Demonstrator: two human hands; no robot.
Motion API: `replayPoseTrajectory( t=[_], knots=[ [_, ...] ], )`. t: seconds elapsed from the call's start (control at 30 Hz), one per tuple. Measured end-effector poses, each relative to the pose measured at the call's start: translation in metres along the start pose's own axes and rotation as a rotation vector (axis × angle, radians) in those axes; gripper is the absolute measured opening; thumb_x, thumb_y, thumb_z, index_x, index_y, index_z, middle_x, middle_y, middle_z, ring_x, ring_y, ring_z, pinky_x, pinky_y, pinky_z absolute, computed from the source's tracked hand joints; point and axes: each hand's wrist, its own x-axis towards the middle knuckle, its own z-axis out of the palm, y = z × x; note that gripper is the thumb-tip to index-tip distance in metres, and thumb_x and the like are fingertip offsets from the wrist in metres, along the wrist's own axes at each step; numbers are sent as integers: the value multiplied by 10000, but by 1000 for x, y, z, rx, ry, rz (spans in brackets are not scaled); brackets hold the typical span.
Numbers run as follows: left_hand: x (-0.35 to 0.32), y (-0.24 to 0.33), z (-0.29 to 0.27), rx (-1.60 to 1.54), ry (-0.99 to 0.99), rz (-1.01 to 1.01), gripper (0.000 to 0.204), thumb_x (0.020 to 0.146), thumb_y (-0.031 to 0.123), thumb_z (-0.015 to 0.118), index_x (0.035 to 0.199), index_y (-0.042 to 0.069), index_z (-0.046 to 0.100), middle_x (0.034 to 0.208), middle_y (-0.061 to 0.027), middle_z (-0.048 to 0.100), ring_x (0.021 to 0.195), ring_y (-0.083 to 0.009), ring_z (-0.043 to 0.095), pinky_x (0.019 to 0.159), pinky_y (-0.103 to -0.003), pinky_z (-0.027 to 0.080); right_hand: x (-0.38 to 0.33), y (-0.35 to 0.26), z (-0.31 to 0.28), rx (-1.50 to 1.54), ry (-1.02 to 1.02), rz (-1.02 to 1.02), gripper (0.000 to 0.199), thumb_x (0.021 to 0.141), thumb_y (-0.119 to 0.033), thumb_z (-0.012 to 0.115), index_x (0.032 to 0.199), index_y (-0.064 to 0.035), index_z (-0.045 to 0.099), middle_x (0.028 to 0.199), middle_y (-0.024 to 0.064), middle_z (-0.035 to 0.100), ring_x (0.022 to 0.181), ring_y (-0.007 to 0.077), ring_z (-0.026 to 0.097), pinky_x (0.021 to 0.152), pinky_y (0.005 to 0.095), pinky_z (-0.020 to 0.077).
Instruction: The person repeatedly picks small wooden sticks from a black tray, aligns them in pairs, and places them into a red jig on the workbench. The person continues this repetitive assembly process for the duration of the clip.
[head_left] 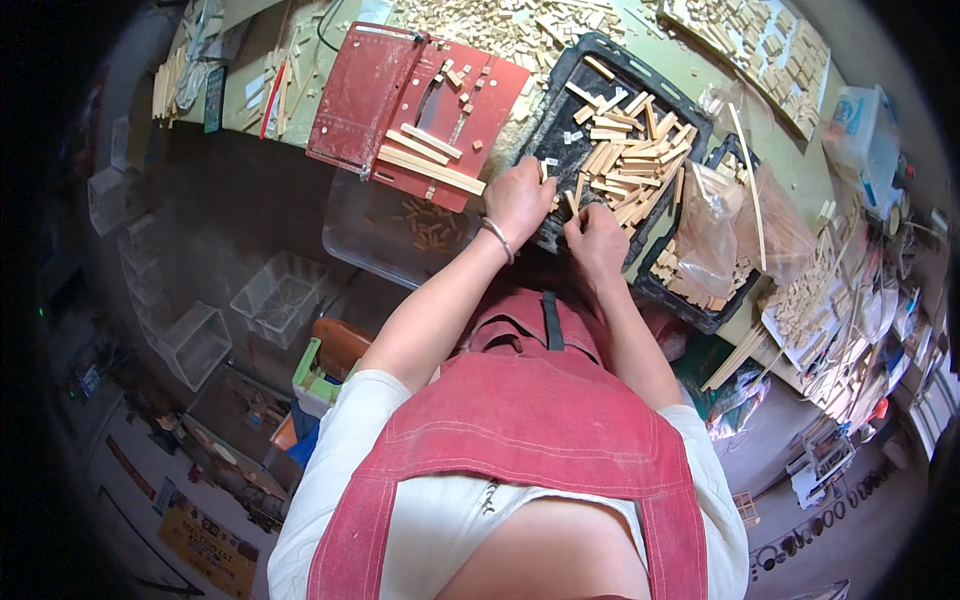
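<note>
At the near edge of a black tray [572,158], seen from the head camera, two bare hands work close together, just beside each other. The left hand [520,205], with a bangle [495,240] at its wrist, has its fingers bent inward in a narrow curl; a pale bit of wood shows by the fingertips, but I cannot tell whether it is gripped. The right hand [598,243] is also drawn in narrow, its thumb and forefinger near the end of a short stick [571,203]; whether they pinch it I cannot tell. Most of the short sticks [640,160] lie in a loose heap across the middle and right of the tray, pointing every way. Left of the tray, a red metal plate [345,95] carries longer wood strips [430,158] and small cubes. Under it sits a clear bin [375,240] with little wood pieces inside. To the right, a smaller black tray [708,322] holds wood blocks, partly covered by a clear bag [712,220].
</note>
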Motion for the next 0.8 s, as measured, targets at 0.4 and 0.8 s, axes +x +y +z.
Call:
replayPoseTrajectory(
  t=[0.4, 0.8],
  knots=[
    [18, -21, 36, -496, -146, -200, 267, 948, 225, 741, 803, 2, 725, 674, -96, 729, 591, -176, 705, 585, -348, 548, 20, -5, 1, -70, 107, -45, 215, 888, -228, 754, 957, -51, 654, 883, 189, 692, 822, 422, 705, 737, 528, 563],
    [-19, -19, 29, -604, -239, -63, 212, 1025, 158, 654, 1123, -10, 738, 764, -69, 732, 648, -136, 691, 627, -312, 547, 26, 1, 1, -53, 90, -36, 253, 930, -290, 772, 987, -58, 688, 921, 179, 726, 842, 401, 727, 741, 512, 576]
  ],
)
